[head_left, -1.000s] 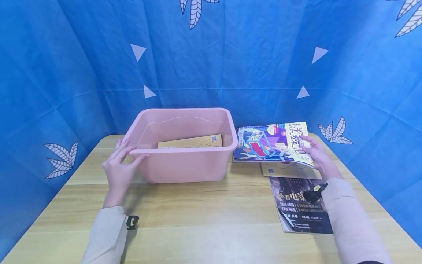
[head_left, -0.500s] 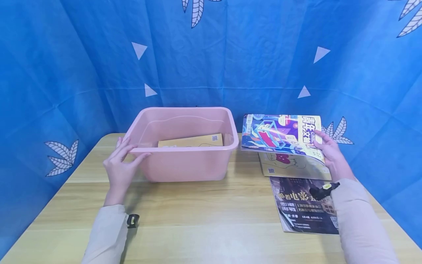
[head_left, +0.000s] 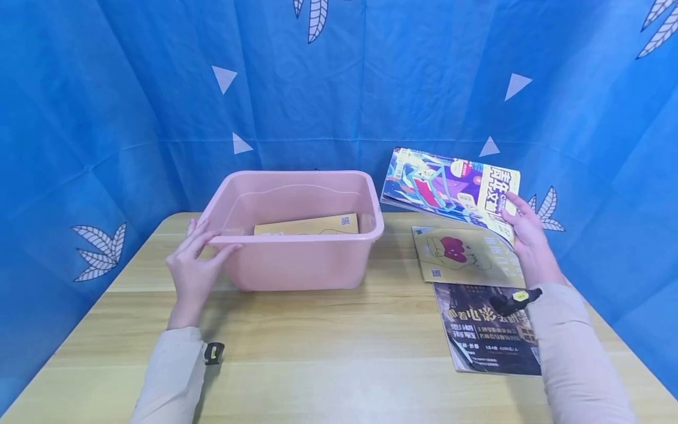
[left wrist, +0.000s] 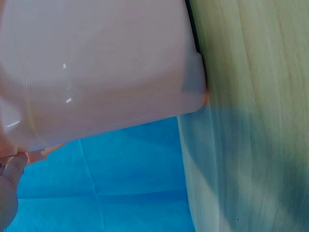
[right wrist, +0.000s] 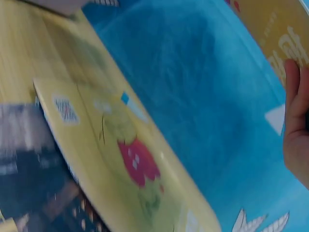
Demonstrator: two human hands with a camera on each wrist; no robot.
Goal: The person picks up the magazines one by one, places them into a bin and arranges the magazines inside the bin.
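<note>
One pink bin on the desk, left of centre, with one yellow booklet lying flat inside on its floor. Left hand at the bin's near-left corner, fingers straight along the rim, thumb against the outer wall; nothing gripped. Same rim and a fingertip visible in the left wrist view, bin filling most of it. Three publications outside the bin, all on the right. One colourful magazine raised clear of the desk, tilted, its left edge just beyond the bin's right rim; right hand clamped on its right edge, fingers over the cover. One yellow booklet with a red figure flat on the desk directly below the raised magazine, seen also from the right wrist. One dark magazine flat on the desk, nearer, its far edge overlapping the yellow booklet's near edge.
</note>
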